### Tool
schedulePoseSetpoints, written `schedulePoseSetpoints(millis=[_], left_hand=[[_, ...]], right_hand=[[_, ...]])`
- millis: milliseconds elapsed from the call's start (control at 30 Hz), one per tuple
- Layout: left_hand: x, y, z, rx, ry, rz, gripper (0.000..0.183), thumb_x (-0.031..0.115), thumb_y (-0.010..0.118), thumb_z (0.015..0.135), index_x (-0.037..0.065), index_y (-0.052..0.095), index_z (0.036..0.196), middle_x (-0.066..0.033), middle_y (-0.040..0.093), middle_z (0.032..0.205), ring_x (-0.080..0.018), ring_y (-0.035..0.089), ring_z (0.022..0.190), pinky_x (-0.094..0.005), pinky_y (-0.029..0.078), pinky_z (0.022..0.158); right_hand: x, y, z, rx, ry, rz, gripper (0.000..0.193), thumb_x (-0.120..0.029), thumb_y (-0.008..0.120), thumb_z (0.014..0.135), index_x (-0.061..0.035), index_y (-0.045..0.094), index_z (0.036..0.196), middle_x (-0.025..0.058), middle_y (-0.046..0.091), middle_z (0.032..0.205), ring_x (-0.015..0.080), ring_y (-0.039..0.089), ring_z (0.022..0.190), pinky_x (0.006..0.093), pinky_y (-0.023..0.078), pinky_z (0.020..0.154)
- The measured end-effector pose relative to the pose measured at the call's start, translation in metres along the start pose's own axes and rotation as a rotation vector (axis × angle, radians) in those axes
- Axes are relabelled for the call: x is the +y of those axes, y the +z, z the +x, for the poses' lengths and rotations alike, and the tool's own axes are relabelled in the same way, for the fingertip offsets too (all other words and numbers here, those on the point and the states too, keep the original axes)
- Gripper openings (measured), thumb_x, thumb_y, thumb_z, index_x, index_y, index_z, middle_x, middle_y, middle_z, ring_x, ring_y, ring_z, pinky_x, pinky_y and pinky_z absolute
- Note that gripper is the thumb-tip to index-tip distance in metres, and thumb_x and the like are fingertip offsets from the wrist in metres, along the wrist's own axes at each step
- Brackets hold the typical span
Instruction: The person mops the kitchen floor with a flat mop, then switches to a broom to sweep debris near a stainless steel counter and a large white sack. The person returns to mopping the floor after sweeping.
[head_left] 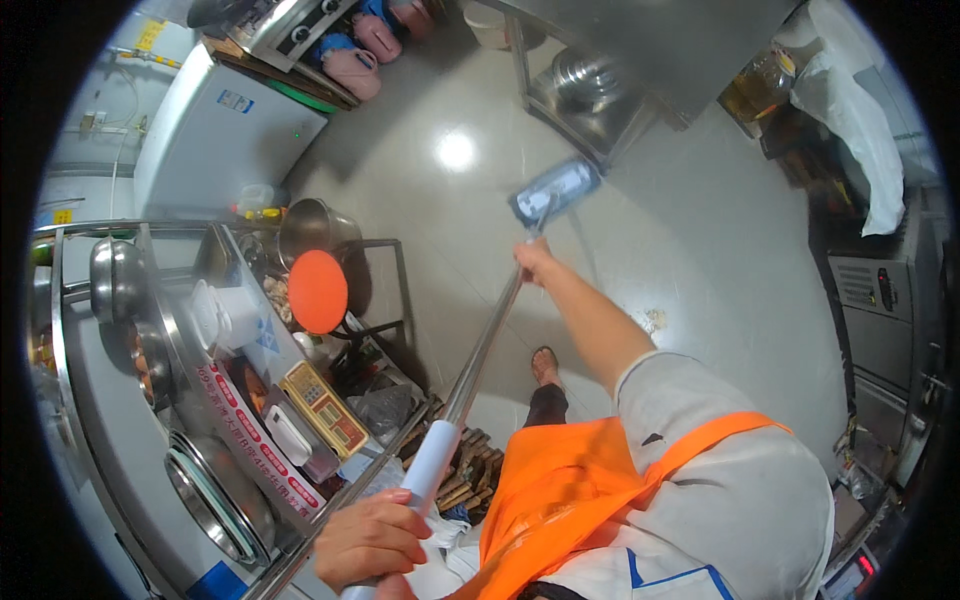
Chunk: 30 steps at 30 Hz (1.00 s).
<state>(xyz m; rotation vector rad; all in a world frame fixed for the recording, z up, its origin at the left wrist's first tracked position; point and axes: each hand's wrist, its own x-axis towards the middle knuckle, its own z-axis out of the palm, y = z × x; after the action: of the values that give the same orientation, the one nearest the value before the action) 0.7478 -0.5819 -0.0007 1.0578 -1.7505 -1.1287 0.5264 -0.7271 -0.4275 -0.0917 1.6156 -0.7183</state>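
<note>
A flat mop (480, 355) with a metal pole and a pale plastic grip slants from the lower left up to the middle of the view. My left hand (372, 538) is closed around the upper end of its handle. Farther down the pole, close above the head, my right hand (535, 260) wraps around it with the arm stretched out. The blue-grey mop head (556, 191) lies on the pale tiled floor (690, 235), beside the leg of a steel table. Part of the pole is hidden under my fingers.
On my left stands a metal rack (85, 350) with bowls, a scale (323, 408) and an orange round lid (318, 291). A steel table (640, 40) is ahead, a white freezer (225, 130) far left. Steel appliances (872, 290) line the right. Small debris (653, 320) lies on the floor.
</note>
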Motion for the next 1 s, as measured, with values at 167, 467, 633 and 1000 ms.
schedulePoseSetpoints(millis=[167, 467, 633, 1000], left_hand=[[0.027, -0.034, 0.01, -0.173, -0.047, -0.046, 0.03, 0.025, 0.063, 0.079, 0.009, 0.055, 0.055, -0.0033, 0.06, 0.054, -0.0218, 0.064, 0.057, -0.0423, 0.052, 0.08], [0.007, -0.089, 0.023, 0.122, -0.09, -0.122, 0.029, 0.024, 0.058, 0.084, 0.008, 0.051, 0.06, -0.006, 0.057, 0.053, -0.0234, 0.063, 0.063, -0.0463, 0.048, 0.086], [-0.008, -0.11, 0.053, 0.246, 0.046, -0.117, 0.03, 0.029, 0.05, 0.086, 0.007, 0.047, 0.066, -0.0082, 0.047, 0.057, -0.0243, 0.05, 0.061, -0.0486, 0.047, 0.08], [-0.058, -0.088, 0.204, -0.172, -0.038, 0.021, 0.026, 0.024, 0.056, 0.072, 0.003, 0.047, 0.061, -0.0141, 0.055, 0.058, -0.0286, 0.059, 0.068, -0.0519, 0.046, 0.086]], right_hand=[[0.039, 0.011, -0.034, -0.08, 0.081, 0.159, 0.029, -0.008, 0.058, 0.074, -0.0053, 0.048, 0.102, 0.0099, 0.058, 0.078, 0.0218, 0.061, 0.056, 0.0376, 0.052, 0.044], [0.018, 0.067, -0.023, 0.071, 0.067, 0.371, 0.064, -0.005, 0.056, 0.077, -0.0034, 0.025, 0.133, 0.0192, 0.053, 0.108, 0.0255, 0.059, 0.074, 0.0382, 0.048, 0.049], [-0.047, 0.1, -0.012, 0.087, -0.021, 0.337, 0.08, -0.002, 0.059, 0.074, -0.0036, 0.016, 0.142, 0.0233, 0.048, 0.122, 0.0313, 0.061, 0.093, 0.0412, 0.054, 0.064], [-0.145, 0.077, 0.097, 0.185, -0.13, 0.509, 0.066, -0.001, 0.056, 0.073, -0.0034, 0.026, 0.131, 0.016, 0.055, 0.086, 0.0222, 0.059, 0.057, 0.0372, 0.048, 0.04]])
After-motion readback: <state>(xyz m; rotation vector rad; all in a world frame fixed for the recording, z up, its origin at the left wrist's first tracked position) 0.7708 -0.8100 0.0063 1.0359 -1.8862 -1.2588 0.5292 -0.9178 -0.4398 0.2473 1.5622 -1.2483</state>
